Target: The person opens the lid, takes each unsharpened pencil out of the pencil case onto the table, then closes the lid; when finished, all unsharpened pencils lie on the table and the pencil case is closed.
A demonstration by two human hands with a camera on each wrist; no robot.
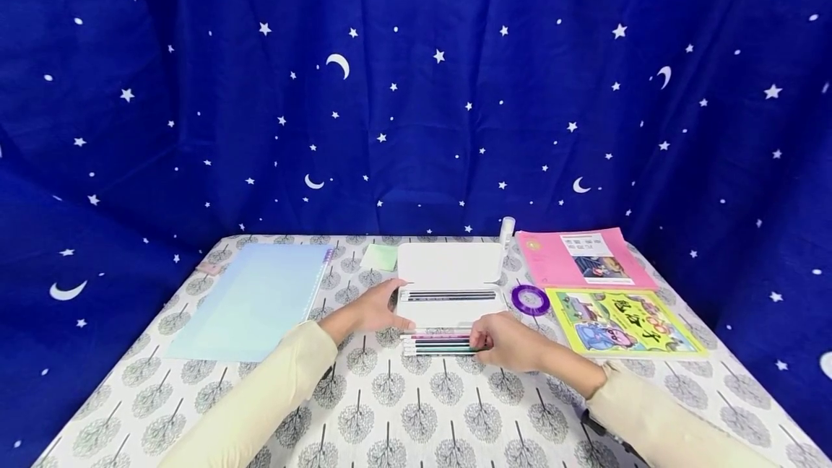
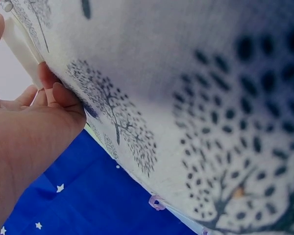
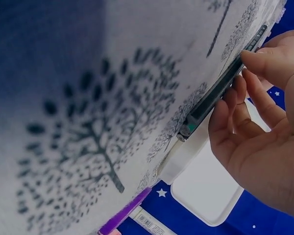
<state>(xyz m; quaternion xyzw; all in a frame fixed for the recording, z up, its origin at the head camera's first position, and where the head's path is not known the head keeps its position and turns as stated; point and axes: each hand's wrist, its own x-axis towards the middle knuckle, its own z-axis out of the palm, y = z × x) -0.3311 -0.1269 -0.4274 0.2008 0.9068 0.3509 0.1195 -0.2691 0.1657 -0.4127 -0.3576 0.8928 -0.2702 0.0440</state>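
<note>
Tree-print tablecloth [image 1: 390,410], star-print blue backdrop [image 1: 195,92], rt hand [image 1: 513,341] pinching pencil [image 3: 220,93].

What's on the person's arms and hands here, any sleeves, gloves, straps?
Both arms wear long cream sleeves: the left sleeve and the right sleeve run to the wrists. The left hand and right hand are bare, with no gloves, rings or markings visible. A dark strap or mount shows under the right forearm.
</note>
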